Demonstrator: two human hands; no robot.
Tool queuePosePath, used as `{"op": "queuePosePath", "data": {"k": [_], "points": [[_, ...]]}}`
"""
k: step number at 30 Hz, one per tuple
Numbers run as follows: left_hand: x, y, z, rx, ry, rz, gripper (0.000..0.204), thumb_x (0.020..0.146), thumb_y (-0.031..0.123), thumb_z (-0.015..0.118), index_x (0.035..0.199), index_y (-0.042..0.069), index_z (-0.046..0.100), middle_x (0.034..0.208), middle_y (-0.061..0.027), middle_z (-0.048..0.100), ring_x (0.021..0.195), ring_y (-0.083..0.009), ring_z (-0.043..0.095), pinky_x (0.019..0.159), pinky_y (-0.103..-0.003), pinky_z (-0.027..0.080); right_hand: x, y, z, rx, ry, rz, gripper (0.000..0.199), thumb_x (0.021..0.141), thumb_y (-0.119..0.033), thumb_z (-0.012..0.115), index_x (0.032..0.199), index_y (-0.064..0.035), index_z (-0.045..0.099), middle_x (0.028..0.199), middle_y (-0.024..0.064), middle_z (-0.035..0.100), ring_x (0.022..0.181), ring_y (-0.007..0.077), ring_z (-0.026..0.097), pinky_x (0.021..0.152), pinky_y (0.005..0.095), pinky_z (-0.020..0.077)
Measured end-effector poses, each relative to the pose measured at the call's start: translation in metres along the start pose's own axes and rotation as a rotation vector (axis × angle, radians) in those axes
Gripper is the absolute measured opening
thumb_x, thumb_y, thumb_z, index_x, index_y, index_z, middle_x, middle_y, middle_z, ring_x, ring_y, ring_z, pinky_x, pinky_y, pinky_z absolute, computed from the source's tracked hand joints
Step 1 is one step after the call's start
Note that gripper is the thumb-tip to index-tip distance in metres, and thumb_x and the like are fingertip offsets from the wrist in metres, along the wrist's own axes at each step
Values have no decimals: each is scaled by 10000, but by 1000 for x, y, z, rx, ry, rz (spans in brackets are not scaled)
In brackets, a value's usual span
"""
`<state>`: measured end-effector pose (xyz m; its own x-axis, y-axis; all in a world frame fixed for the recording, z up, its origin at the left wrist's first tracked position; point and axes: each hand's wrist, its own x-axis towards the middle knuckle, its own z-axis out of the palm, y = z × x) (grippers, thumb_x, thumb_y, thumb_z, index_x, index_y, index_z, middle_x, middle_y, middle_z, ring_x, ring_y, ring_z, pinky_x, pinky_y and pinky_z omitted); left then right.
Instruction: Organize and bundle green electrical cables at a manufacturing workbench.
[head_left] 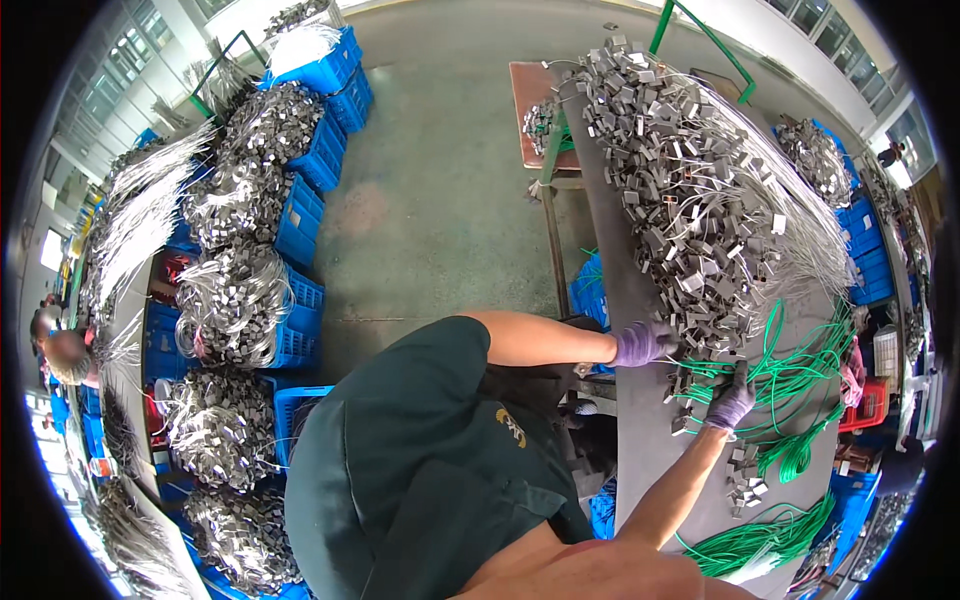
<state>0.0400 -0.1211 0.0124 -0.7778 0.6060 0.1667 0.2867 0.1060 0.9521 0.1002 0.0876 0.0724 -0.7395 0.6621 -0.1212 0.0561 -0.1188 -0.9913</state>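
Two gloved hands, left hand [641, 343] and right hand [732, 402], rest on metal clips [690, 200]; grip unclear.

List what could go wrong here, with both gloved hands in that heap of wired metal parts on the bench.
1. The big heap of wired metal parts lies tangled; pulling with the left hand may drag neighbouring pieces along.
2. Green wires loop around the right hand and might snag it.
3. Loose metal pieces sit near the bench edge and could drop.
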Motion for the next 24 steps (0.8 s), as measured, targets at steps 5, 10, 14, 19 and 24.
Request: {"op": "queuePosePath", "data": {"k": [5, 10, 14, 19, 24], "points": [[-1, 6, 1, 331, 217, 94, 250, 837, 278, 569, 916, 41, 573, 734, -155, 620, 676, -337, 604, 591, -429, 459, -6, 24, 15, 20, -19, 19, 222, 837, -258, 650, 750, -74, 562, 510, 31, 541, 325, 94, 390, 307, 221, 248], [-1, 37, -1, 625, 89, 130, 430, 806, 369, 583, 1056, 23, 532, 653, -148, 590, 588, -322, 593, 493, -463, 428, -19, 29, 23, 29, 7, 31, 222, 840, -260, 649, 743, -82, 557, 531, 21, 542, 342, 87, 395, 319, 221, 236], [7, 38, 2, 681, 34, 165, 488, 794, 384, 596, 1087, 0, 526, 644, -156, 588, 574, -317, 592, 465, -470, 416, -19, 25, 19, 28, 25, 34, 209, 868, -246, 610, 770, -69, 557, 511, 10, 521, 356, 65, 376, 335, 222, 222], [12, 18, -6, 406, -321, 193, 493, 754, 367, 655, 1109, 46, 539, 801, -169, 626, 731, -319, 612, 647, -402, 486, 5, 5, -7, 128, -58, 36, 187, 855, -244, 627, 857, -63, 580, 668, 42, 600, 431, 90, 469, 324, 205, 310], [-20, 15, -26, -122, -615, -246, 246, 800, 253, 633, 956, 62, 640, 785, -78, 627, 718, -182, 583, 663, -344, 477, 23, 9, -33, 195, -135, 112, 179, 868, -247, 608, 866, -70, 585, 667, 35, 593, 405, 87, 454, 304, 202, 301]]}}
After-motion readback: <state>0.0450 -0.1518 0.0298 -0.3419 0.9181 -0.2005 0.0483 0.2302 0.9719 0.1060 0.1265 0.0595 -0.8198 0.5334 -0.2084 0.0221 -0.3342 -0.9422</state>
